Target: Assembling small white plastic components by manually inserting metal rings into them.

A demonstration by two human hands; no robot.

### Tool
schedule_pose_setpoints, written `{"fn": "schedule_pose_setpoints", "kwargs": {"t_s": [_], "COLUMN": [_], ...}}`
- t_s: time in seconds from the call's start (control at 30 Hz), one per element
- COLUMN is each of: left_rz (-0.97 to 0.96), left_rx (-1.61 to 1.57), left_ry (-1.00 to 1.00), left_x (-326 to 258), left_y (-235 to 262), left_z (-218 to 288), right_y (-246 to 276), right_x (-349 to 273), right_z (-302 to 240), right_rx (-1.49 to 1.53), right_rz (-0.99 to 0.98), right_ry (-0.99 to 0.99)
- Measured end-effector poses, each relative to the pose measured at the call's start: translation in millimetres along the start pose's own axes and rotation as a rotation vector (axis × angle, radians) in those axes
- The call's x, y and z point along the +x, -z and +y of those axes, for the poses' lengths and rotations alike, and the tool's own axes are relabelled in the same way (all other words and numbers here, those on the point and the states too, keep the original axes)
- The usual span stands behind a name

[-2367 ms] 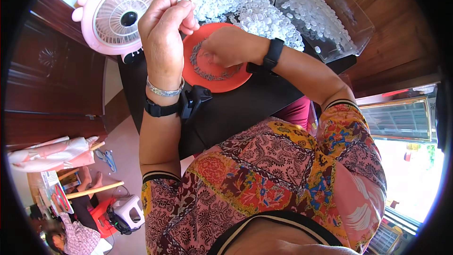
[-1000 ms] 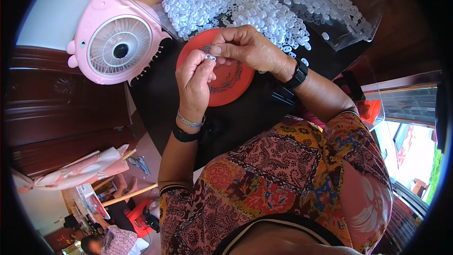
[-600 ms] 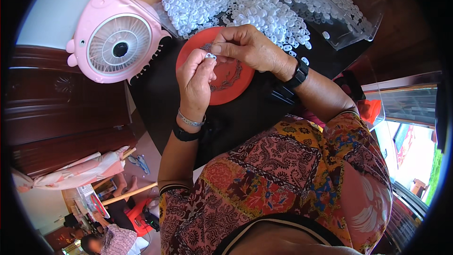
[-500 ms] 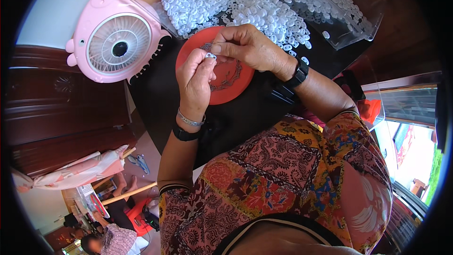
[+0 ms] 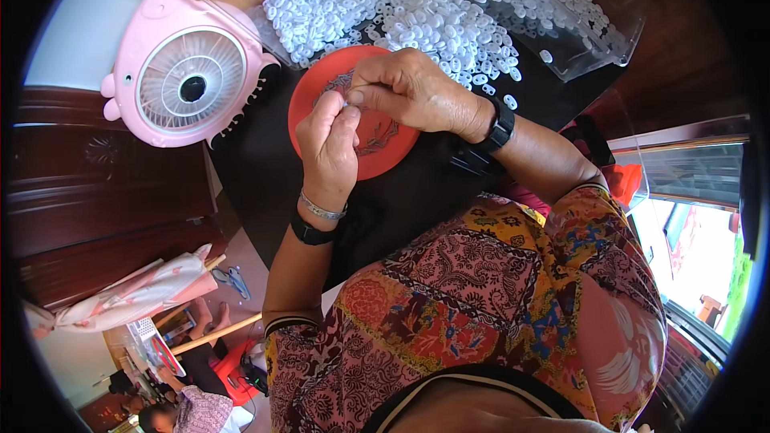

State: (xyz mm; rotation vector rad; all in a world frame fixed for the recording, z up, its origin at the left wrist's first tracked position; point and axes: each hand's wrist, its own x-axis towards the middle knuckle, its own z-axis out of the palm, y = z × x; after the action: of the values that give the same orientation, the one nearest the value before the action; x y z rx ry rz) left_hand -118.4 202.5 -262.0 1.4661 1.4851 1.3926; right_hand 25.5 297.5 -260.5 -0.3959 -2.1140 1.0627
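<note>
Head view: left hand (image 5: 329,144), clamped on small white piece (image 5: 346,104); right hand (image 5: 411,93), pinched together just beside it, contents hidden; both above orange-red plate (image 5: 385,165) bearing slender grey pieces (image 5: 377,143); black counter (image 5: 401,212) beneath; heap of white two-holed pieces (image 5: 337,2) beyond.

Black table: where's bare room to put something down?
The black table looks bare between the round orange plate and the colourful patterned shirt, and between the pink plastic fan and the left hand. It's crowded past the plate, with heaped white oval pieces and a clear plastic box, and over the plate, where the right hand is.
</note>
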Motion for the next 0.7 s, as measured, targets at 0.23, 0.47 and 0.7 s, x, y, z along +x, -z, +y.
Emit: {"fn": "schedule_pose_setpoints", "kwargs": {"t_s": [0.23,0.47,0.7], "left_rz": [0.014,0.037,0.063], "left_rx": [-0.126,-0.313,-0.31], "left_ry": [0.109,0.163,0.165], "left_x": [2,7,5], "left_y": [-10,0,6], "left_z": [2,-2,-2], "right_y": [19,69,48], "right_x": [-1,4,1], "right_z": [3,60,85], "right_rx": [0.006,-0.74,-0.933], "right_rz": [-0.107,0.207,0.185], "right_ry": [-0.054,-0.287,-0.189]}}
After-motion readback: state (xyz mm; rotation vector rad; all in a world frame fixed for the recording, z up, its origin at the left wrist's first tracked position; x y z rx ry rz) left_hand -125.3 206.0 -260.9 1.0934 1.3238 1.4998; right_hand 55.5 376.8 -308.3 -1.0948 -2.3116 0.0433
